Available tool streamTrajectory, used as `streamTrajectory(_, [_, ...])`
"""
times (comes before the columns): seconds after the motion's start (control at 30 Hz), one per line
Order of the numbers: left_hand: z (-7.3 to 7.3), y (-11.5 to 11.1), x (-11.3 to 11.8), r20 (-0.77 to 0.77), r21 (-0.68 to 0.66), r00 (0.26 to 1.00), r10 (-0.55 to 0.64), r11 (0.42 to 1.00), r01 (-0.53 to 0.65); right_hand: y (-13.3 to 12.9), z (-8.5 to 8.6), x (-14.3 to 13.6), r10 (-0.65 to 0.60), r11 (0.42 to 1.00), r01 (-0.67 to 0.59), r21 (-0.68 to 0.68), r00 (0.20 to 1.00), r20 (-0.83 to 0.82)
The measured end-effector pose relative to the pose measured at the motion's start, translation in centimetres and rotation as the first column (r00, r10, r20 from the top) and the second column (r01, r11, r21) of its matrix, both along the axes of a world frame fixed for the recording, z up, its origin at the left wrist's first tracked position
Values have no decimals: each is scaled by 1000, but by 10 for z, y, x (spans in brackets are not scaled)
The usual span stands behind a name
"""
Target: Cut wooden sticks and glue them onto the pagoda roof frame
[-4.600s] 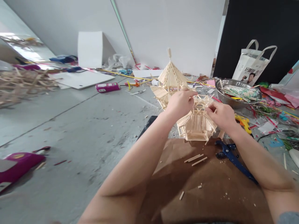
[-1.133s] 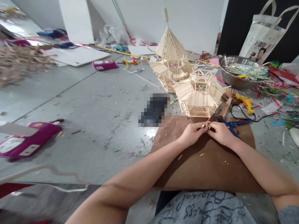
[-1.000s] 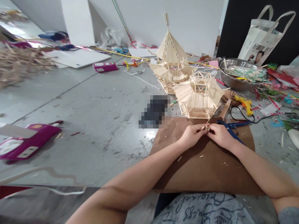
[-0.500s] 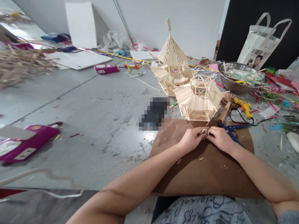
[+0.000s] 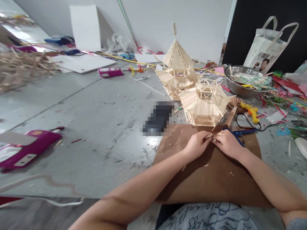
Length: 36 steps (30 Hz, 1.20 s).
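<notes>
My left hand (image 5: 198,144) is closed, its fingertips pinching short pale wooden stick pieces (image 5: 209,136). Close beside it, my right hand (image 5: 225,140) is also closed in a pinch; a small pale bit, seemingly wood, shows at its fingertips. Both hands are over a brown mat (image 5: 201,185). Just beyond them stands a small pavilion-like model of wooden sticks (image 5: 203,107), with a taller one with a pointed roof (image 5: 177,57) behind it. Blue-handled scissors or cutters (image 5: 240,134) lie by my right hand, partly hidden under it.
A yellow glue gun (image 5: 250,111) with a black cord lies to the right, below a metal bowl (image 5: 242,91) of packaged sticks. A pixelated dark object (image 5: 158,118) is left of the mat. Purple devices (image 5: 31,148) and a stick pile (image 5: 24,68) lie farther left.
My fingertips have drawn slightly apart, and the pieces in them have shifted. The whole view has moved slightly, with the scene sitting a little lower.
</notes>
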<state>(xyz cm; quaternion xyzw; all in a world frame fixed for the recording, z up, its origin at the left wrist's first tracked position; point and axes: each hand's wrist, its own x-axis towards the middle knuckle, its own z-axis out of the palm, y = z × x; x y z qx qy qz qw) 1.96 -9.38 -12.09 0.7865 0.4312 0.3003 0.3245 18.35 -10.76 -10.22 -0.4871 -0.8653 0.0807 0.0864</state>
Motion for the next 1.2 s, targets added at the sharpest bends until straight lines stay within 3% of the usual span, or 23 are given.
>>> streamTrajectory(0.13, [2,2,-4,-234,91,972,-26,995,49,0,4,3,-25,998,32,51,991,-134])
streamTrajectory(0.3, [1,3,-4,-550,197,833,-54,961,193,-6,27,7,-60,998,68,12,943,-327])
streamTrajectory(0.5, [2,1,-3,-611,229,791,-29,950,212,0,65,17,-178,984,156,-88,818,-547])
streamTrajectory(0.63, [5,-1,-2,-638,249,770,-3,946,209,21,82,25,-226,965,258,-44,735,-640])
streamTrajectory(0.73, [10,-3,-1,-650,229,760,-10,951,209,38,89,28,-234,949,315,9,726,-647])
streamTrajectory(0.87, [32,-6,-4,-656,156,751,-75,960,232,57,93,25,-219,943,330,51,727,-650])
streamTrajectory(1.0, [73,-5,-11,-614,136,780,-122,957,257,74,95,20,-225,924,375,77,694,-684])
streamTrajectory(1.1, [104,4,-16,-525,259,850,-25,947,188,89,96,16,-221,919,388,70,652,-725])
streamTrajectory(1.2, [123,21,-19,-394,414,910,127,909,52,104,97,12,-237,937,349,-33,562,-793])
